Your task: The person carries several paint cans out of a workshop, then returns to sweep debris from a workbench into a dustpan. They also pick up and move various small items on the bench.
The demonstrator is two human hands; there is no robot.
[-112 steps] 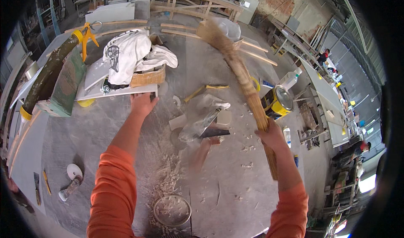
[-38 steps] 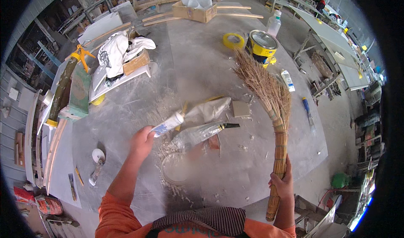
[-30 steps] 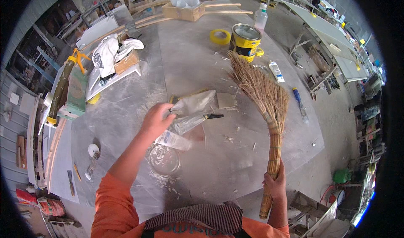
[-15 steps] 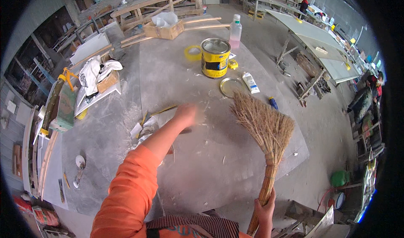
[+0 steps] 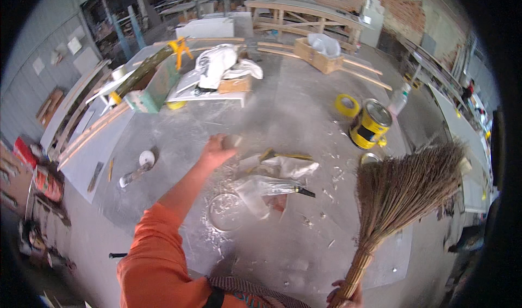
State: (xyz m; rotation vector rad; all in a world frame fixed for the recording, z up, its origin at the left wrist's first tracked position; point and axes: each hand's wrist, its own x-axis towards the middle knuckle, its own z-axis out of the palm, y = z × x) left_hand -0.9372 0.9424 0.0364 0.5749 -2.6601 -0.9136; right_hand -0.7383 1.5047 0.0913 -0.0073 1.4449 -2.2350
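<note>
My right hand (image 5: 346, 296) grips the handle of a straw broom (image 5: 408, 185) at the lower right, its bristles fanned up and to the right. On the left, my left hand (image 5: 216, 151) is closed over the worktable (image 5: 179, 172), with a small greyish, blurred thing at its fingertips that I cannot make out. Just right of that hand lies a heap of crumpled clear plastic (image 5: 263, 185) with a dark-tipped tool (image 5: 305, 192) poking out. A round ring mark (image 5: 224, 213) and pale scraps are on the tabletop below.
A yellow paint can (image 5: 370, 125), a yellow tape roll (image 5: 347, 105) and a bottle (image 5: 399, 100) stand at the right. White cloth (image 5: 217, 66) lies beside a green box (image 5: 149, 93) farther left. A wooden box (image 5: 318, 56) sits at the back. A putty knife (image 5: 95, 177) lies at the left edge.
The view has turned left. My left hand has moved from the heap's right side to its left. The broom has tilted farther right, still in my right hand.
</note>
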